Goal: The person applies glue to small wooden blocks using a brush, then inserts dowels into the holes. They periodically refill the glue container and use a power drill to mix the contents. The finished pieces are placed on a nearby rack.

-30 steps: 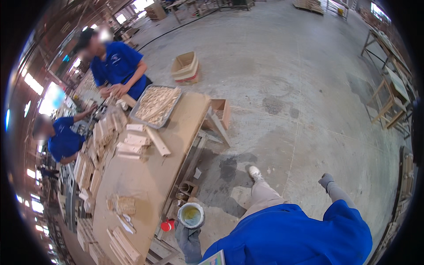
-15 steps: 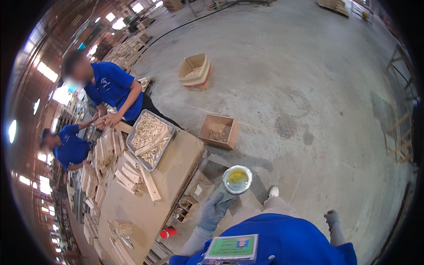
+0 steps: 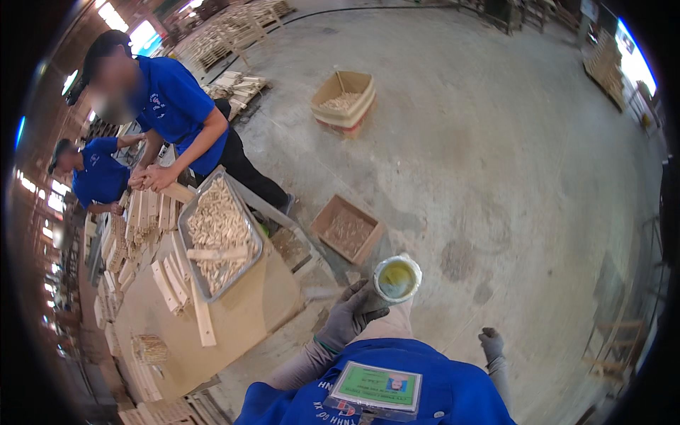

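My left hand [image 3: 345, 316], in a grey glove, is closed around a round cup [image 3: 397, 278] with a crusted whitish rim. Yellowish liquid shows inside the cup, which I hold in front of my body, beyond the corner of the work table [image 3: 234, 333]. My right hand [image 3: 491, 341], gloved too, hangs low at my right side over the floor. Its fingers are curled in, and nothing shows in them. On the table, a grey tray [image 3: 253, 263] holds many small wooden dowels with a wooden slat [image 3: 218, 253] lying across them.
Wooden slats [image 3: 170, 285] lie beside the tray. An open box [image 3: 347, 228] stands on the floor past the cup, and a taller bin [image 3: 343, 103] farther back. Left of the tray, a co-worker in a blue shirt [image 3: 170, 99] handles wood; another person [image 3: 103, 170] works beyond.
My view has shifted as I moved nearer the floor box. The cup has travelled with my left hand and stays in its grip. My right hand still hangs at my side.
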A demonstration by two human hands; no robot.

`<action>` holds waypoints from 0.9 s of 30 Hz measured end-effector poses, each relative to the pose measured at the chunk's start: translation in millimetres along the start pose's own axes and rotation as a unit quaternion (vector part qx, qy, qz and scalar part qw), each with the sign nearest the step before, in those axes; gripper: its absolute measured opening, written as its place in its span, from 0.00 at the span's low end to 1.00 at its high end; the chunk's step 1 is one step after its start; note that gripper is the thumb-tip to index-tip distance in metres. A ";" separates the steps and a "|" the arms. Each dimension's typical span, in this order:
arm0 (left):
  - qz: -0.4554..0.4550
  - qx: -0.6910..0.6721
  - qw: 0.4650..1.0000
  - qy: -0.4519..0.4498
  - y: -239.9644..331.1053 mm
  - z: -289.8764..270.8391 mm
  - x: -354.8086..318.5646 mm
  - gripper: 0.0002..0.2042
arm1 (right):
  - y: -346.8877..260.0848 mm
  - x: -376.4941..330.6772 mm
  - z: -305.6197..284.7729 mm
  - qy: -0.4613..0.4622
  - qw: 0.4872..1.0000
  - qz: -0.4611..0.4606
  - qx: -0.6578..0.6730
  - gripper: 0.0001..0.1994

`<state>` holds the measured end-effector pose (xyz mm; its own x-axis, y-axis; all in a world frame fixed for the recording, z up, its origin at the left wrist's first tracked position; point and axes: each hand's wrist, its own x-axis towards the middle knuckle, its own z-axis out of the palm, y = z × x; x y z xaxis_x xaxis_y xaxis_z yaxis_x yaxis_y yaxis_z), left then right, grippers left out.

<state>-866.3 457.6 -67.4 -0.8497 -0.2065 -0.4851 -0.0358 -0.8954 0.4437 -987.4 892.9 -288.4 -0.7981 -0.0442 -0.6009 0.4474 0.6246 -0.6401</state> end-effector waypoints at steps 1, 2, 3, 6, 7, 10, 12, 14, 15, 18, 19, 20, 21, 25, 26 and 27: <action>0.004 -0.005 1.000 -0.004 12.1 6.3 27.8 0.18 | -11.0 26.5 6.2 -0.009 1.000 -0.011 0.012 0.17; 0.005 -0.006 1.000 -0.018 26.9 14.5 55.6 0.18 | -30.7 51.9 11.0 -0.025 1.000 -0.011 0.005 0.17; 0.003 -0.007 1.000 -0.029 41.5 26.5 81.5 0.18 | -46.2 72.2 13.0 -0.030 0.999 0.000 0.031 0.18; 0.010 -0.020 0.999 -0.043 91.7 63.8 147.4 0.19 | -164.1 101.6 -3.0 -0.042 0.998 0.045 -0.022 0.17; 0.011 -0.024 0.999 -0.045 111.7 78.0 167.2 0.20 | -191.2 120.2 -10.9 -0.043 0.998 0.040 -0.039 0.17; 0.031 -0.005 0.998 -0.053 160.5 96.5 219.6 0.23 | -233.2 181.6 -21.1 0.001 0.999 0.048 -0.017 0.18; 0.049 0.001 0.998 -0.042 185.8 97.1 255.6 0.25 | -269.3 218.3 -26.0 0.025 0.996 0.072 -0.047 0.17; 0.066 -0.014 0.997 -0.029 210.2 107.2 287.6 0.25 | -314.1 243.8 -29.7 0.033 0.991 0.096 -0.082 0.14; 0.080 -0.030 0.996 -0.024 217.8 107.8 304.9 0.24 | -293.5 279.1 -35.9 0.008 0.988 0.087 -0.129 0.12; 0.114 -0.058 0.991 -0.034 249.6 119.9 353.0 0.22 | -232.5 386.1 -54.7 -0.054 0.964 0.060 -0.255 0.08; 0.126 -0.058 0.990 -0.027 258.8 123.3 369.0 0.22 | -241.4 417.6 -51.7 -0.078 0.954 0.051 -0.287 0.07; 0.142 -0.056 0.988 -0.021 268.8 127.9 383.9 0.21 | -256.0 450.4 -47.8 -0.104 0.942 0.037 -0.316 0.06; 0.150 -0.059 0.987 -0.004 276.9 130.2 398.0 0.21 | -270.3 479.3 -47.6 -0.132 0.926 0.014 -0.353 0.06; 0.183 -0.150 0.971 0.014 337.8 106.2 437.6 0.21 | -338.1 657.8 -94.4 -0.216 0.593 -0.386 -0.673 0.05; 0.197 -0.137 0.970 0.037 341.1 126.9 444.8 0.21 | -400.6 675.0 -32.8 -0.197 0.774 -0.244 -0.551 0.05; 0.215 -0.115 0.967 0.075 350.8 132.9 448.3 0.21 | -475.0 681.0 7.2 -0.170 0.910 -0.096 -0.366 0.06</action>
<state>-1329.7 103.4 -29.0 -0.6729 -0.6189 -0.4051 0.4365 -0.7744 0.4581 -1740.6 560.6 -397.0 -0.6073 -0.3680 -0.7041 -0.1751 0.9265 -0.3332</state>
